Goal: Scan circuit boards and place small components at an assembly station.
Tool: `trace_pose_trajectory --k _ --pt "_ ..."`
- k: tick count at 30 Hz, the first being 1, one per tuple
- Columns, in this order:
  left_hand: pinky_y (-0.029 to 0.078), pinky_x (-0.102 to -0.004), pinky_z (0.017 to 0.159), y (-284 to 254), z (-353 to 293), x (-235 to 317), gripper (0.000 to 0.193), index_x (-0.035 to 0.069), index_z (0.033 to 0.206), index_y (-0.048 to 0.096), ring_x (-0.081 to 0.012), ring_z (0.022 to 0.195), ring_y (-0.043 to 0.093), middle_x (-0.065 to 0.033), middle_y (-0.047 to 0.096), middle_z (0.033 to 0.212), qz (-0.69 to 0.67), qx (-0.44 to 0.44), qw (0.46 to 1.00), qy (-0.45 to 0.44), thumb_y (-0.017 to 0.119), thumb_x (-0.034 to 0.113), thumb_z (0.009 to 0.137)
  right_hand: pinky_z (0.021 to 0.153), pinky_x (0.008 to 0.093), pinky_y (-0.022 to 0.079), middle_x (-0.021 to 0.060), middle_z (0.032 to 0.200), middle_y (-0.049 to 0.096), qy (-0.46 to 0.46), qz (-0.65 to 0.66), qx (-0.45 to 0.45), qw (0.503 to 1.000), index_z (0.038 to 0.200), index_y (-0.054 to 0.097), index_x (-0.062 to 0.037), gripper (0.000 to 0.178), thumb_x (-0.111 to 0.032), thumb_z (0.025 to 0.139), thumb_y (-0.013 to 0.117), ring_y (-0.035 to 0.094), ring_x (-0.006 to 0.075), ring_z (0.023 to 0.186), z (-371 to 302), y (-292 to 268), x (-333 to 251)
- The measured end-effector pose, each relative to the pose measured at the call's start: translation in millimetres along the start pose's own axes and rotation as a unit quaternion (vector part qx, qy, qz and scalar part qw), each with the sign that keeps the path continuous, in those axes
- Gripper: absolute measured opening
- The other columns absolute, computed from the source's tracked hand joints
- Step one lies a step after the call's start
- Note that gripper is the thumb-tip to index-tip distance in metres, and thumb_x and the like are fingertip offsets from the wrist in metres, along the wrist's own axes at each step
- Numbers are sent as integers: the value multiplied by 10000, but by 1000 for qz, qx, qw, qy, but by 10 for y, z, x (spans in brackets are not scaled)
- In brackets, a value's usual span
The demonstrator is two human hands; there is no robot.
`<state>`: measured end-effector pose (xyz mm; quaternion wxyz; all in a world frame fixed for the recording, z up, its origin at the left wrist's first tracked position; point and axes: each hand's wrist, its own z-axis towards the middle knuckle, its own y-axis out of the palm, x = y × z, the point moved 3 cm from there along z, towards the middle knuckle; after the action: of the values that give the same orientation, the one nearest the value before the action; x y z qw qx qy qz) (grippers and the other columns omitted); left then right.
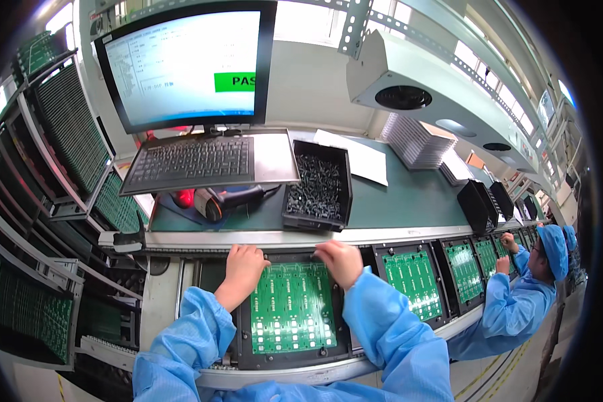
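Observation:
A green circuit board [293, 308] with rows of white pads lies in a black carrier frame [244, 335] on the conveyor rail in front of me. My left hand [243, 269] rests at the frame's far left corner, fingers curled and thumb by the board's edge. Over the far right corner, my right hand [342, 262] is closed with thumb and finger pinched together. What either hand's fingers hold, if anything, is hidden or too small to make out. Just beyond the right hand stands a black bin [317, 187] full of small dark parts.
More boards in frames [412, 285] line the rail rightward, where a co-worker in blue [516, 301] works. A keyboard [191, 163] sits on a shelf below a monitor [187, 67], above a handheld scanner [231, 199]. Board racks [67, 127] stand left; a fan unit [442, 94] hangs overhead.

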<state>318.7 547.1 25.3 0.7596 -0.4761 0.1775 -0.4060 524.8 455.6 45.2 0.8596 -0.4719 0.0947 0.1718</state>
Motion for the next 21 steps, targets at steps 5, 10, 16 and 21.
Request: trace_pose_trajectory --k 5,10,16,21 --pt "442 -366 729 -131 879 519 122 28 832 581 -247 814 544 -104 560 819 -79 39 982 167 568 111 744 751 327 472 61 877 586 -170 -231 -94 954 910 617 -134 185 -101 730 589 541 224 948 932 -279 517" --pt "505 -352 770 503 1628 573 126 22 819 635 -267 916 574 -114 603 907 37 -117 990 73 532 58 757 792 351 433 35 982 601 -91 -380 -368 843 1005 595 -177 228 -197 790 520 580 194 968 1317 100 701" --pt "519 -382 718 518 1800 467 127 44 808 662 -296 796 632 -145 638 835 1 -166 986 18 548 75 762 745 334 469 34 846 639 -71 -359 -300 881 776 644 -129 104 -160 752 547 624 192 853 1280 98 734" --pt "524 -366 684 567 1750 423 93 31 745 643 -278 820 624 -143 616 839 -1 -81 995 57 558 12 713 742 340 481 44 842 629 -80 -340 -277 895 771 639 -118 93 -123 725 559 621 210 848 1281 47 744"
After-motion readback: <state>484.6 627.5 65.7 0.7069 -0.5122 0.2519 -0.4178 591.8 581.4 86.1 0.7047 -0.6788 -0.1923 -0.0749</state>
